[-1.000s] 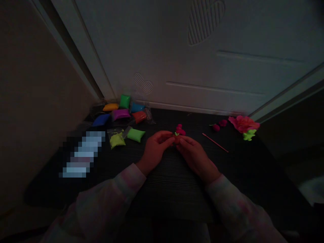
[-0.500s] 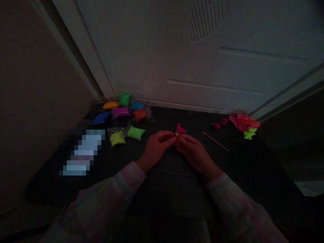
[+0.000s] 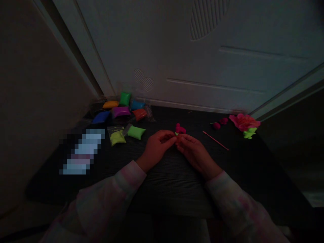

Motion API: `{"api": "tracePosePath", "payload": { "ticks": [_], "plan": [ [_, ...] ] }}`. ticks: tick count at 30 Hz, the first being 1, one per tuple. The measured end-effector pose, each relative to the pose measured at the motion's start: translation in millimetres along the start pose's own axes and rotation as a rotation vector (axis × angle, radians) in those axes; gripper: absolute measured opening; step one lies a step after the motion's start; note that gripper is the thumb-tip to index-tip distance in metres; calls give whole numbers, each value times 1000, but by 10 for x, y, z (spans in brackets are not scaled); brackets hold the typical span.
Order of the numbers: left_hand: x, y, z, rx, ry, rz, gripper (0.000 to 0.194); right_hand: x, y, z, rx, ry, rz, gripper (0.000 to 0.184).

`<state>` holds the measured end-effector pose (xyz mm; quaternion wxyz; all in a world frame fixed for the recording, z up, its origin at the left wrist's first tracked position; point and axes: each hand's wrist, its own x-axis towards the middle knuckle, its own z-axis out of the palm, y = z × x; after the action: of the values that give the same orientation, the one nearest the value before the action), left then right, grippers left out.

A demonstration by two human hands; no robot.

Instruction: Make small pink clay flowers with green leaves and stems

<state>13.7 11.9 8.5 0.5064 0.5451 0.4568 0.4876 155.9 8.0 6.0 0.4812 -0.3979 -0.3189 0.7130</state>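
My left hand [image 3: 158,145] and my right hand [image 3: 194,150] meet over the middle of the dark table, fingertips pinched together. A tiny light-green piece of clay [image 3: 176,134] shows between them, and the fingers hide the rest of what they hold. Just beyond the fingertips is a hot-pink clay piece [image 3: 180,129] with several rounded lobes; whether the fingers touch it I cannot tell. To the right of my right hand lies a thin pink modelling stick [image 3: 215,140].
Packets of coloured clay, including a light-green one [image 3: 136,132], a yellow-green one [image 3: 117,137] and a blue one [image 3: 101,117], lie at left. A blurred bright panel [image 3: 82,152] is nearer. Dark pink balls [image 3: 216,126] and a pink clay flower [image 3: 244,122] sit far right, before a white panel [image 3: 177,60].
Both hands stay almost in place, with only a slight shift at the fingertips. The objects on the table have not moved, and the picture is a little darker.
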Motion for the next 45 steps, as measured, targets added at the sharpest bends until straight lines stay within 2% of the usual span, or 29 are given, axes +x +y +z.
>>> {"api": "tracePosePath", "payload": {
  "ticks": [32, 39, 45],
  "plan": [
    [9, -4, 3, -18, -20, -24, 13, 4, -2, -8, 22, 11, -14, 9],
    [20, 15, -12, -72, 18, -21, 15, -3, -31, -1, 44, 4, -13, 11],
    [52, 10, -36, -136, -12, -93, 20, -23, -48, -4, 77, -34, 25, 15]
  ]
}}
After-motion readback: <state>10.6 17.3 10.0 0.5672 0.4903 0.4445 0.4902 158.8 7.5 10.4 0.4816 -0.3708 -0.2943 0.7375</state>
